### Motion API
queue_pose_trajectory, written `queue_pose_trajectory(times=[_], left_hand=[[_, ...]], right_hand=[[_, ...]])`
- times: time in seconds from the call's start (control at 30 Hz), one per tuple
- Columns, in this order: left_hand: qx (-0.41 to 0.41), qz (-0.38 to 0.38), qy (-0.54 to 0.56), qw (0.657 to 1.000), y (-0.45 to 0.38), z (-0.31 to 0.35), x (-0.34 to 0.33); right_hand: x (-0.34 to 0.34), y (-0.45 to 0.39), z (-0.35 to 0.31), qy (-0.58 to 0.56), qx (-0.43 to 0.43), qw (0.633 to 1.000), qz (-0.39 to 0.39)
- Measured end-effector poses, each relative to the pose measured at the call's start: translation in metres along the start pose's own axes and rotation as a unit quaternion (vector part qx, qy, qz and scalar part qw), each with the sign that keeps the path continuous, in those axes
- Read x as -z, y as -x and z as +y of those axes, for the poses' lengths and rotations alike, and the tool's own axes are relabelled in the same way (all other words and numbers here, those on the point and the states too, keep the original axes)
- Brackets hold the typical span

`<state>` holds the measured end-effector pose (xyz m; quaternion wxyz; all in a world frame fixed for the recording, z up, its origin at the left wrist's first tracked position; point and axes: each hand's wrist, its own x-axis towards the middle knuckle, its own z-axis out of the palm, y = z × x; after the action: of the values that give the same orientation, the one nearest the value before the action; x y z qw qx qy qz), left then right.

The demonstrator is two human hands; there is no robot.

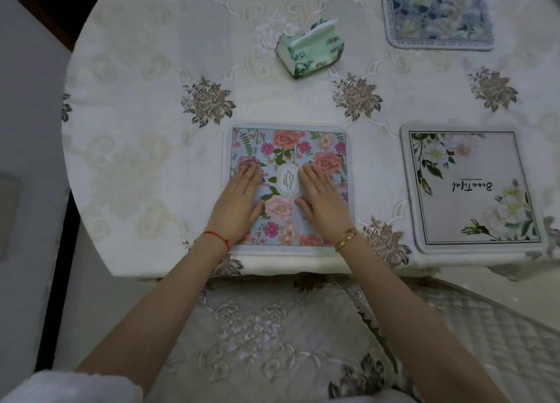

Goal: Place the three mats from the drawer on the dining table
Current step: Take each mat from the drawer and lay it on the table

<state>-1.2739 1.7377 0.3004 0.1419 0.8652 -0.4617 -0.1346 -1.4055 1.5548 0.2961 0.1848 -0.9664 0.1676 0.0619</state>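
Observation:
A square mat with pink and red flowers on light blue (291, 148) lies flat near the front edge of the dining table (151, 166). My left hand (238, 204) and my right hand (322, 204) both rest palm down on it, fingers together and stretched out, either side of its oval label. To its right lies a grey mat with white flowers and script lettering (472, 187). A third mat, blue-green and floral (436, 11), sits at the far right, partly cut off by the top of the view.
A green tissue pack (309, 51) stands on the table behind the pink-flowered mat. The table has a white embroidered cloth that hangs over its front edge. A quilted chair cushion (491, 342) shows at the lower right, a grey wall on the left.

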Motion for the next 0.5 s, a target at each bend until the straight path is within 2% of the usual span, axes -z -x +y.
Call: queue_pose_trajectory(times=[0.13,0.33,0.43,0.5], left_hand=[[0.050,-0.006,-0.011,0.999,0.017,0.002,-0.009],[0.079,-0.003,-0.042,0.996,0.044,-0.010,-0.003],[0.100,-0.003,-0.022,0.995,0.060,-0.005,0.000],[0.092,-0.008,-0.002,0.996,0.069,0.004,0.001]], right_hand=[[-0.003,0.010,0.004,-0.006,-0.011,1.000,-0.013],[0.006,0.047,0.035,0.028,-0.044,0.999,-0.012],[0.007,0.065,0.031,0.018,-0.079,0.997,0.000],[0.006,0.073,0.017,0.016,-0.066,0.998,-0.005]])
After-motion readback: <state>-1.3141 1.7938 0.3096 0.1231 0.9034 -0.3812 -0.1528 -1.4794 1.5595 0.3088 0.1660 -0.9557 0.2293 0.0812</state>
